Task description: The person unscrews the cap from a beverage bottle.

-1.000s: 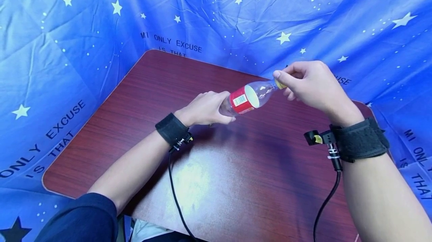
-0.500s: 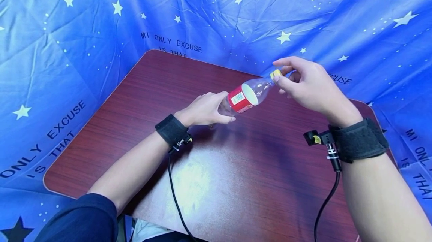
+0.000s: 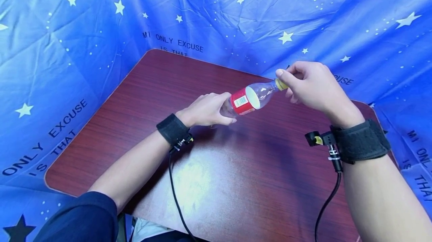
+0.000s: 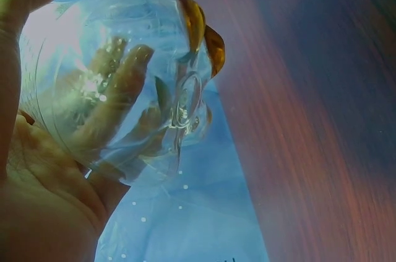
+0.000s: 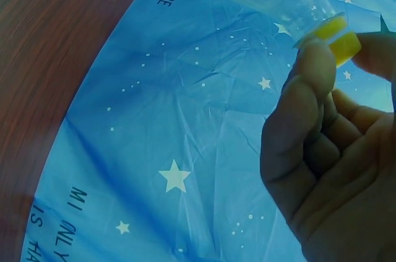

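Observation:
A clear plastic bottle [image 3: 264, 94] with a red label [image 3: 242, 101] is held tilted above the table, its neck up toward the right. My left hand [image 3: 210, 109] grips it round the base; in the left wrist view the fingers show through the clear bottom [image 4: 136, 82], where a little brown liquid [image 4: 193, 21] sits. At the neck, my right hand [image 3: 308, 84] pinches the yellow cap [image 3: 281, 84] between thumb and forefinger. The right wrist view shows the cap [image 5: 339, 40] between the fingertips, at the bottle's mouth, with the other fingers curled below.
The dark red wooden table [image 3: 135, 96] lies under both arms. Blue cloth [image 3: 233, 21] with stars hangs round its far and side edges. Black wrist straps [image 3: 361, 141] carry cameras, and cables [image 3: 173, 193] run down from them over the table.
Half a second ago the right forefinger was lifted off the yellow cap; now it is back against it, with the hand turned. The left hand keeps its grip and the bottle has barely shifted.

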Demonstrator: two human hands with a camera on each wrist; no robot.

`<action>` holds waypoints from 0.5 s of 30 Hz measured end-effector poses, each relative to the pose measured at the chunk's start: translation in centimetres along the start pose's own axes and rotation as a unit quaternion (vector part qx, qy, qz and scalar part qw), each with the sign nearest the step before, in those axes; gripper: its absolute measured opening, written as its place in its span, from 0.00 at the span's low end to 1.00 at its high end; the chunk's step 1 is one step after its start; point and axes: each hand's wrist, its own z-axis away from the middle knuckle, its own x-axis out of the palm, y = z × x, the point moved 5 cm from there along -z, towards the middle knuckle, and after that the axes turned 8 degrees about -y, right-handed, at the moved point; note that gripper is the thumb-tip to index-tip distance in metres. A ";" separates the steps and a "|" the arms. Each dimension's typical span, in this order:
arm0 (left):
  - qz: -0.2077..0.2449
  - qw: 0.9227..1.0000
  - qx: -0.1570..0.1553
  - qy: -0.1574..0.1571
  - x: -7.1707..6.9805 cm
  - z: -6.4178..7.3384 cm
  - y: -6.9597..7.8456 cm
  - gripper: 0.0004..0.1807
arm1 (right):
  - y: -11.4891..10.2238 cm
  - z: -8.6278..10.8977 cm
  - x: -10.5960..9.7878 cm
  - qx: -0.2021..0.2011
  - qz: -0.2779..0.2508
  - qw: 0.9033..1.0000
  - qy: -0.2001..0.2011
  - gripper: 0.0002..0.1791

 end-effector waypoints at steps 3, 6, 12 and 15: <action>0.001 1.000 0.001 -0.001 0.0 0.0 0.0 0.30 | -0.1 0.0 0.0 -0.026 -0.001 0.999 0.019 0.24; 0.012 1.000 0.000 -0.004 -0.1 0.0 -0.1 0.29 | -0.3 0.0 0.0 -0.045 -0.002 0.998 0.033 0.20; 0.049 0.999 -0.001 -0.012 -0.1 0.1 -0.1 0.28 | -0.8 0.3 -0.2 -0.072 -0.011 0.996 0.052 0.15; 0.054 0.998 -0.001 -0.014 -0.1 0.1 -0.2 0.28 | -0.9 0.5 -0.2 -0.081 -0.012 0.995 0.062 0.15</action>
